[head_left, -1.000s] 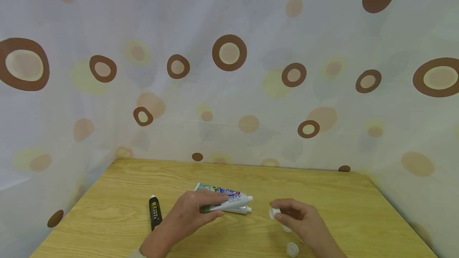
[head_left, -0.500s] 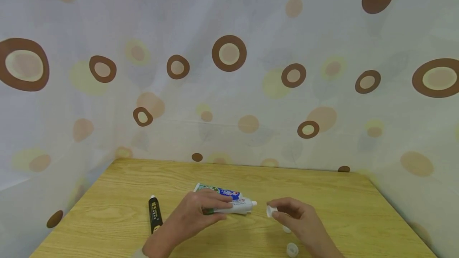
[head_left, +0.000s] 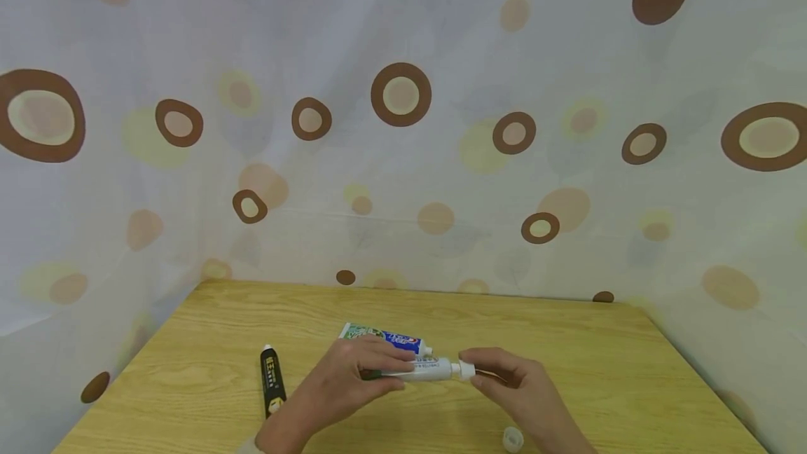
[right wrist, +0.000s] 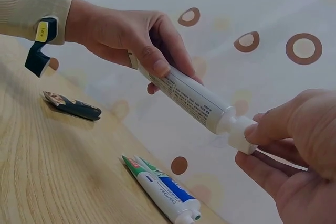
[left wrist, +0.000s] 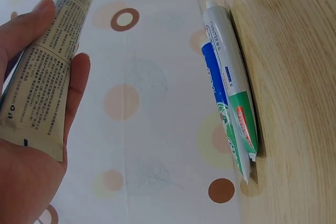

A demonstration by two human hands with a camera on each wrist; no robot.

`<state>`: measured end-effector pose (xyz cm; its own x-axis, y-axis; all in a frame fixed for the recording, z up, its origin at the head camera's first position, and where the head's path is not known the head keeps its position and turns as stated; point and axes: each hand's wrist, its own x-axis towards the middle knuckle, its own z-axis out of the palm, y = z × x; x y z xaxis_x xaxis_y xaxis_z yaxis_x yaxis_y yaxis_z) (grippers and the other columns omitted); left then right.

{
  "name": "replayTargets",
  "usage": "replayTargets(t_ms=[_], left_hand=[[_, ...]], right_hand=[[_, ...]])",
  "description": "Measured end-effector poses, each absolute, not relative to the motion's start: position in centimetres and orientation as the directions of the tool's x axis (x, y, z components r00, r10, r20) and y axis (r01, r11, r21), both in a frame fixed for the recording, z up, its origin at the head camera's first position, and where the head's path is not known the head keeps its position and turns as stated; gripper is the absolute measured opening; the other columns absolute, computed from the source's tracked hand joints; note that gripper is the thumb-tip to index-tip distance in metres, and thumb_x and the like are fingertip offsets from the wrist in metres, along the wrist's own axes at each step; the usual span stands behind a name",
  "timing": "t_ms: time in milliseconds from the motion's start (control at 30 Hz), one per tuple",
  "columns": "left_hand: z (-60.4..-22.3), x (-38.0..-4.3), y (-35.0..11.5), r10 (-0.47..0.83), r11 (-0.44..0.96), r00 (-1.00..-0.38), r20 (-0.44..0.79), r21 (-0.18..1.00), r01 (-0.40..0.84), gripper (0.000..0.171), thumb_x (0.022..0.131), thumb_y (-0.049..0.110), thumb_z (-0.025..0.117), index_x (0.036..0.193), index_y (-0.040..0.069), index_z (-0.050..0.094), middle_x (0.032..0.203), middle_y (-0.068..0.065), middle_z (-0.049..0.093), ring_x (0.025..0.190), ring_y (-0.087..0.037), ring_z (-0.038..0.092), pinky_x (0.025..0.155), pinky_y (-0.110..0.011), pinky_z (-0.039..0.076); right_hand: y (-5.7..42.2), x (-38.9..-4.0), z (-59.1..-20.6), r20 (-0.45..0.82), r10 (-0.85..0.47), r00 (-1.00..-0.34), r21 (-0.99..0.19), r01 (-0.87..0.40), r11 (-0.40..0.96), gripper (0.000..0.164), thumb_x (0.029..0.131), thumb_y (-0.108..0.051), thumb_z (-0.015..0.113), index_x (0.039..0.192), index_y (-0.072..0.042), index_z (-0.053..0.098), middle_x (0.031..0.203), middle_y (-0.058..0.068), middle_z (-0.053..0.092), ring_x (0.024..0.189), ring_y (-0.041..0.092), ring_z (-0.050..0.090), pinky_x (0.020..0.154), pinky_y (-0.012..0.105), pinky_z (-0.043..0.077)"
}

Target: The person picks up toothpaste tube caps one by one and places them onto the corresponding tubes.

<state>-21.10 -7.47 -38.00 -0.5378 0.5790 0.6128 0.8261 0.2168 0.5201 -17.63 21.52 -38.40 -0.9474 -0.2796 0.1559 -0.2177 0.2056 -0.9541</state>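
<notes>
My left hand (head_left: 343, 377) grips a toothpaste tube (head_left: 431, 370), held off the table with its nozzle to the right. Small print covers the tube's pale back (left wrist: 42, 77) in the left wrist view. Between thumb and fingers, my right hand (head_left: 517, 380) pinches a white cap (right wrist: 242, 134). The cap meets the tube's nozzle end; whether it is threaded on I cannot tell. Two more tubes lie side by side on the table behind the left hand: a blue and green one (head_left: 400, 340) and a white and green one (left wrist: 231, 56).
A black tube (head_left: 272, 377) lies on the wooden table (head_left: 567, 342) left of my left hand. One loose white cap (head_left: 513, 439) rests near the front, below my right hand. A patterned curtain (head_left: 403, 181) hangs round the table's back and sides.
The left hand has brought the tube a little to the right. My right hand has shifted slightly left, and its cap now touches the nozzle. A second loose cap is no longer visible near the right hand.
</notes>
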Motion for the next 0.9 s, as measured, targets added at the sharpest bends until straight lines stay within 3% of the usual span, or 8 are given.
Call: replayTargets(t_ms=[100,233,500,733,900], left_hand=[[-38.08,-20.92,-7.43,0.577,0.223,-0.582,0.573,0.575,0.787,0.025,0.086,0.015,0.078,0.110,0.016,0.078,0.116,0.002,0.074,0.106,-0.015,0.069,0.085,-0.026,0.057],[-38.21,-20.80,-7.40,0.571,0.235,-0.610,0.549,0.603,0.762,0.024,0.087,0.018,0.077,0.111,0.018,0.078,0.116,0.005,0.074,0.107,-0.015,0.068,0.088,-0.026,0.056],[-38.16,-20.94,-7.35,0.574,0.212,-0.596,0.561,0.601,0.770,0.024,0.087,0.017,0.077,0.111,0.016,0.077,0.115,0.003,0.074,0.105,-0.013,0.068,0.084,-0.025,0.056],[-38.15,-20.88,-7.41,0.586,0.202,-0.601,0.543,0.620,0.758,0.024,0.087,0.017,0.077,0.111,0.016,0.077,0.115,0.003,0.074,0.106,-0.013,0.068,0.086,-0.025,0.056],[-38.18,-20.78,-7.44,0.597,0.190,-0.602,0.530,0.635,0.748,0.024,0.088,0.021,0.076,0.112,0.016,0.077,0.116,0.003,0.074,0.108,-0.013,0.067,0.087,-0.026,0.055]], right_hand=[[21.36,-17.56,-38.43,0.143,-0.279,-0.950,-0.957,-0.205,0.207,0.039,0.095,-0.020,0.067,0.129,-0.003,0.064,0.124,-0.007,0.068,0.107,0.007,0.066,0.090,0.025,0.055],[21.28,-17.60,-38.63,0.168,-0.287,-0.943,-0.950,-0.233,0.210,0.037,0.095,-0.020,0.067,0.128,-0.004,0.065,0.127,0.005,0.067,0.107,0.008,0.066,0.089,0.024,0.055],[21.01,-17.73,-38.66,0.180,-0.284,-0.942,-0.935,-0.254,0.248,0.033,0.095,-0.024,0.067,0.124,-0.006,0.068,0.122,0.010,0.069,0.101,0.012,0.068,0.088,0.025,0.056],[20.97,-17.54,-38.72,0.092,-0.245,-0.965,-0.949,-0.160,0.273,0.036,0.096,-0.028,0.065,0.125,-0.006,0.066,0.125,0.015,0.067,0.102,0.014,0.068,0.088,0.024,0.055],[20.95,-17.47,-38.85,0.137,-0.259,-0.956,-0.941,-0.207,0.268,0.034,0.098,-0.026,0.063,0.124,-0.006,0.066,0.125,0.013,0.068,0.103,0.012,0.068,0.089,0.025,0.055]])
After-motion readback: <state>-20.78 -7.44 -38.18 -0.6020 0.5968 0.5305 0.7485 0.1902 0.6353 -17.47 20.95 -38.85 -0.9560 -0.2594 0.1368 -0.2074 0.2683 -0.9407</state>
